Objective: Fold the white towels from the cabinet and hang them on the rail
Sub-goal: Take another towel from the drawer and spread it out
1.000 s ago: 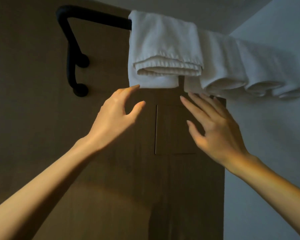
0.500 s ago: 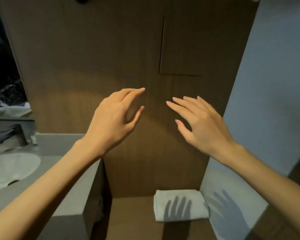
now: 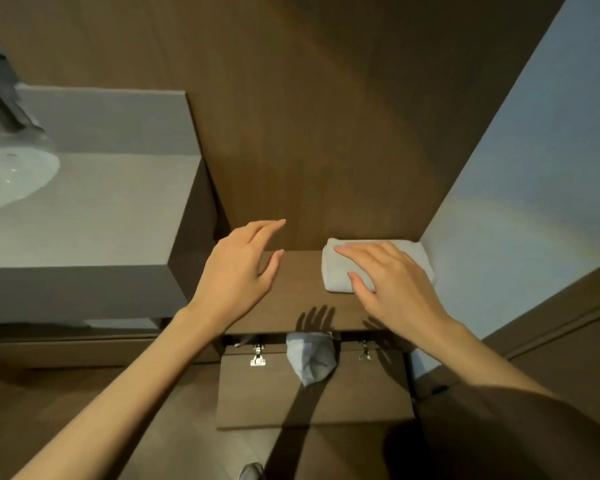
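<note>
- Your left hand point(image 3: 238, 271) is open, with relaxed fingers holding nothing. It hovers over the bare wooden ledge point(image 3: 291, 292) near the middle of the view.
- Your right hand point(image 3: 395, 285) is open too, fingers spread flat over the folded white towel point(image 3: 335, 275). I honestly can't tell if it's touching the cloth or just above it.
- That towel sits at the ledge's 3 o'clock end, tucked right into the corner where the wood panel point(image 3: 326, 116) meets the pale wall. My guess is it's parked there ready-folded for an easy grab.
- At 6 o'clock under the ledge the cabinet door point(image 3: 312, 403) is dropped open on its hinges. A second towel point(image 3: 310, 362) is spilling out over it unfolded, so that one probably needs folding.
- The grey counter point(image 3: 84, 209) and sink point(image 3: 11, 174) are off at 9 to 10 o'clock, well apart from all this.
- A second ago you were looking up at the rail with several towels draped on it, hands reaching just under them.
- Half a second ago your hands were up in front of the wood panel, with the folded towel low in view.
- Now your view has tipped down and the rail is gone. Both hands have dropped to ledge level, and the open cabinet has come into view.
</note>
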A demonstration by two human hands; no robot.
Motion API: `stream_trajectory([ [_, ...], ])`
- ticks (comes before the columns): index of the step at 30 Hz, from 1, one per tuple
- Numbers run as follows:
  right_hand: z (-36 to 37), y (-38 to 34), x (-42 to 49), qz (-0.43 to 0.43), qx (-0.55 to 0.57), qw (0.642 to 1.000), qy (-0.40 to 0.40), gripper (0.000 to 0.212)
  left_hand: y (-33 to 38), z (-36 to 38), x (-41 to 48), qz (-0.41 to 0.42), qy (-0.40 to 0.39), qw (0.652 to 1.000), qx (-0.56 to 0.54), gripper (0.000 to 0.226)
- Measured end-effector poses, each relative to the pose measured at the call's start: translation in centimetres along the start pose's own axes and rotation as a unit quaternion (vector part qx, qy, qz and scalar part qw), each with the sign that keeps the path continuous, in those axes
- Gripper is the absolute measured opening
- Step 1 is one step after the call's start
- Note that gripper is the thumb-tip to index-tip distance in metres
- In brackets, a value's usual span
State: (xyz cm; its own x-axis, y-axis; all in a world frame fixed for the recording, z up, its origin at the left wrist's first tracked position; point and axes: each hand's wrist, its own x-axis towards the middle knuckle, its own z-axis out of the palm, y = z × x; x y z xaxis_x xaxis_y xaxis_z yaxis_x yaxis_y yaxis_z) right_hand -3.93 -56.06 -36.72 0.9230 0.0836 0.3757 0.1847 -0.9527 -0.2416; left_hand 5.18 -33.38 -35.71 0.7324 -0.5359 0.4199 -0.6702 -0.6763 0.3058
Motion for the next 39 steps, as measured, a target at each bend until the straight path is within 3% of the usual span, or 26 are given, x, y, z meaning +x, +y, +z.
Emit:
stream_trajectory([
  [10,28.8,7.0,-11.2,0.119,0.006,0.971,-0.205,0.028,-13.2,27.4,-12.1,-0.09,-0.164,0.982,0.011,0.059],
  [19,52.2,16.2,-18.5,0.222,0.044,0.942,-0.247,0.024,-18.6,45.5,-15.4,-0.075,-0.227,0.969,0.068,0.057],
  [25,62.1,18.6,-19.6,0.301,0.114,0.92,-0.222,0.039,-19.0,51.3,-16.3,-0.089,-0.214,0.958,0.171,0.057],
  [31,69.0,17.1,-19.0,0.386,0.152,0.883,-0.219,0.056,-19.5,52.7,-16.7,-0.079,-0.173,0.968,0.162,0.061],
  [37,70.9,16.5,-18.3,0.47,0.195,0.852,-0.12,0.027,-19.6,52.7,-17.0,-0.07,-0.162,0.971,0.161,0.063],
  [39,70.1,16.5,-18.4,0.463,0.195,0.858,-0.105,0.023,-19.7,52.7,-17.1,-0.067,-0.154,0.974,0.155,0.064],
])
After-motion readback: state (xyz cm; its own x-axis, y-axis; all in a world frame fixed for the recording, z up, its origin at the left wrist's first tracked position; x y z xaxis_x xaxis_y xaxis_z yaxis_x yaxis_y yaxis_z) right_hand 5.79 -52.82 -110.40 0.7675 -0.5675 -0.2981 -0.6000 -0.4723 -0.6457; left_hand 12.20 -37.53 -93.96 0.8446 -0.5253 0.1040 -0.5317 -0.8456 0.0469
